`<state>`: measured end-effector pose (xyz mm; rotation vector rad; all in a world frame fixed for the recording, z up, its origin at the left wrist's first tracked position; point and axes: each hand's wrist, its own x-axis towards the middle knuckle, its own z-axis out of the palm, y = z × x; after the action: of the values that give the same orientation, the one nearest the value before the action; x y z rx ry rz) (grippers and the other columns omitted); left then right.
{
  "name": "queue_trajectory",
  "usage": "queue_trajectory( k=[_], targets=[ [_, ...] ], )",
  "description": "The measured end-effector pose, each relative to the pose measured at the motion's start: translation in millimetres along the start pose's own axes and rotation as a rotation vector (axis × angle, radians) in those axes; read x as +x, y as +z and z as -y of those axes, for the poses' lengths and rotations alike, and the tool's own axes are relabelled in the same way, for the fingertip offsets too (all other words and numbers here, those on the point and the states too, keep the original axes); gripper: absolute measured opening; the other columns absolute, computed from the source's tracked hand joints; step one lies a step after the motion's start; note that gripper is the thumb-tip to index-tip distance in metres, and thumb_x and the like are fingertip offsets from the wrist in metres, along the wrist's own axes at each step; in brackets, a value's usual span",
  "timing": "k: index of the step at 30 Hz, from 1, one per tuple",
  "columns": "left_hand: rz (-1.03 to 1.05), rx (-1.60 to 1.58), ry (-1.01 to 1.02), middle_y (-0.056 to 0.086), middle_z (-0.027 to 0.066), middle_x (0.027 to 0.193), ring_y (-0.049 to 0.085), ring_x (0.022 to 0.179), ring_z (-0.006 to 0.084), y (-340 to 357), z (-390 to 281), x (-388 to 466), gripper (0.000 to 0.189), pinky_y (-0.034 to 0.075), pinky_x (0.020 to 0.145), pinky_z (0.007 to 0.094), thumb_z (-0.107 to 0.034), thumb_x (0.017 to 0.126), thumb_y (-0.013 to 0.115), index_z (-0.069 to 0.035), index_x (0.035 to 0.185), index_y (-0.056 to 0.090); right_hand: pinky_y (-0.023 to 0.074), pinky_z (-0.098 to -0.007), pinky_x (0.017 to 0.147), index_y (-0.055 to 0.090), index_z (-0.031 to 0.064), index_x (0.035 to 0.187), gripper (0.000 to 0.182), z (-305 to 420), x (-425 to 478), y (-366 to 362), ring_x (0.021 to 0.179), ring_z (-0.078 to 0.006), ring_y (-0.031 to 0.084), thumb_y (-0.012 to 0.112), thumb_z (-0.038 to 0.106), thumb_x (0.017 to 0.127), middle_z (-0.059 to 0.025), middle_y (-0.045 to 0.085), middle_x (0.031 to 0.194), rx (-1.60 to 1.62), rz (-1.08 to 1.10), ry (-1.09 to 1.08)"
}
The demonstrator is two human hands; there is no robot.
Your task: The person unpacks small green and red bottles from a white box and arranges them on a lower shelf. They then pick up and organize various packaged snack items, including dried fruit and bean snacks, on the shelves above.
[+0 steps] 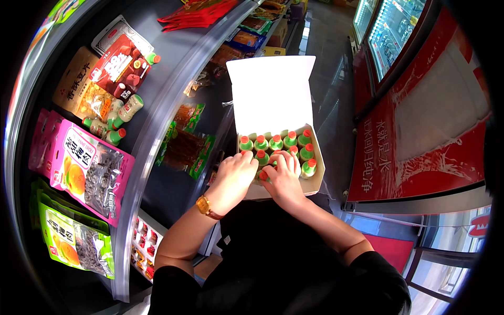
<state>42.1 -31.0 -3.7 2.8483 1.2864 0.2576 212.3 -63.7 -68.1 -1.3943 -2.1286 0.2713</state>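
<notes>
An open white carton (319,165) stands before me, its lid (272,94) raised at the far side. Rows of small bottles with green necks and red caps, such as the corner bottle (304,138), stand upright inside. My left hand (235,173), with a gold watch (204,205) on its wrist, reaches over the near left part, fingers bent down among the caps. My right hand (286,175) bends over the near middle, its fingers around a front-row bottle (264,176). Whether either hand grips a bottle is hidden by the fingers.
A shelf with a metal front edge (157,106) runs along my left. It bears pink snack bags (92,169), green snack bags (75,240) and several loose small bottles (130,108). At right stand a red cooler panel (425,157) and a glass-door fridge (393,35).
</notes>
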Motion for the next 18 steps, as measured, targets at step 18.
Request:
queue_trajectory(
  k=[18],
  targets=[
    [0.012, 0.136, -0.001, 0.056, 0.0060, 0.085, 0.056, 0.091, 0.0242, 34, 2, 2, 0.001, 0.045, 0.081, 0.0359, -0.007, 0.074, 0.061, -0.008, 0.075, 0.060, 0.0233, -0.0565, 0.109, 0.060, 0.0065, 0.102, 0.031, 0, 0, 22, 0.124, -0.0344, 0.040, 0.073, 0.014, 0.075, -0.0124, 0.047, 0.115, -0.061, -0.086, 0.014]
  ],
)
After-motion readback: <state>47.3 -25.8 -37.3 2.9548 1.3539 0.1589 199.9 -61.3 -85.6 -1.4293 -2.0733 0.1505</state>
